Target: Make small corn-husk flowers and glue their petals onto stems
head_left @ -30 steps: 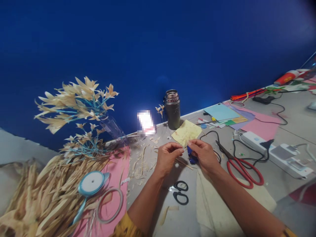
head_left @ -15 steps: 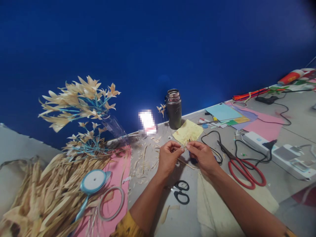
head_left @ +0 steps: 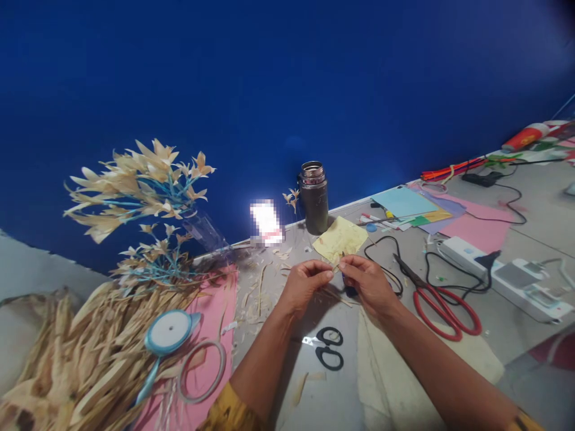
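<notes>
My left hand (head_left: 308, 286) and my right hand (head_left: 369, 281) meet above the table with thumb and forefinger pinched. A thin pale piece shows between the fingertips, too small to name. A yellow paper (head_left: 342, 239) with a pale smear on it lies just beyond my fingers. Under my right hand a dark blue object is mostly hidden. Small scissors with black handles (head_left: 330, 348) lie between my forearms. Large scissors with red handles (head_left: 442, 311) rest to the right of my right hand.
Dried husks (head_left: 67, 353), a blue-and-white tape roll (head_left: 169, 331) and a ring-shaped roll (head_left: 202, 371) lie at left. Husk flowers (head_left: 144, 185) stand in a clear vase (head_left: 204, 230). A dark flask (head_left: 315, 200) is by the wall; a power strip (head_left: 507, 281) and coloured papers (head_left: 404, 202) are at right.
My left hand has shifted slightly left and down, opening a little more space from the right fingertips. My right hand keeps its pinch, and the view has moved slightly.
</notes>
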`<state>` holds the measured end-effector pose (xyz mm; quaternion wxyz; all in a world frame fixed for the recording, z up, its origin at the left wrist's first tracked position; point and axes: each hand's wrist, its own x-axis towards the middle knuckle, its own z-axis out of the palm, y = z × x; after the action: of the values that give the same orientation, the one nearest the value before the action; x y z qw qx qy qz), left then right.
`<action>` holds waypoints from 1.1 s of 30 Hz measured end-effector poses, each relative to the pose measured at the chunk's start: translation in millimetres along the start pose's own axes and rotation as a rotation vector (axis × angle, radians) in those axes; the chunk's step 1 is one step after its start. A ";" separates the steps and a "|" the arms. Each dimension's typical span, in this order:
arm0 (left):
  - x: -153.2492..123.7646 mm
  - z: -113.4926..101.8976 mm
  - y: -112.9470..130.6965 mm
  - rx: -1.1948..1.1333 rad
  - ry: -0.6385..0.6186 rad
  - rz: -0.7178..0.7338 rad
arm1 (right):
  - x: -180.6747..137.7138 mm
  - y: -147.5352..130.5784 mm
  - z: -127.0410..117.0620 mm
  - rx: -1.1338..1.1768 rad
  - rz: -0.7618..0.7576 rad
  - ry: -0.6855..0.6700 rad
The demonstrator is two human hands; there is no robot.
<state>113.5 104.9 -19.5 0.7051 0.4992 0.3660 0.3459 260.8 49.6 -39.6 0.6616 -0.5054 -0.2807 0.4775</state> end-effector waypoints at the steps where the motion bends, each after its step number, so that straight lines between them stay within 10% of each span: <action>1: 0.0 -0.1 0.3 0.000 -0.006 0.004 | -0.1 -0.3 0.0 0.002 0.000 -0.001; 33: 5.6 -3.0 -14.3 0.128 0.026 0.189 | -4.8 -5.3 -8.8 -0.170 -0.136 0.047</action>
<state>115.5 107.3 -34.9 0.6313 0.5709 0.3479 0.3930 268.3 41.6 -37.0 0.6539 -0.5503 -0.3383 0.3939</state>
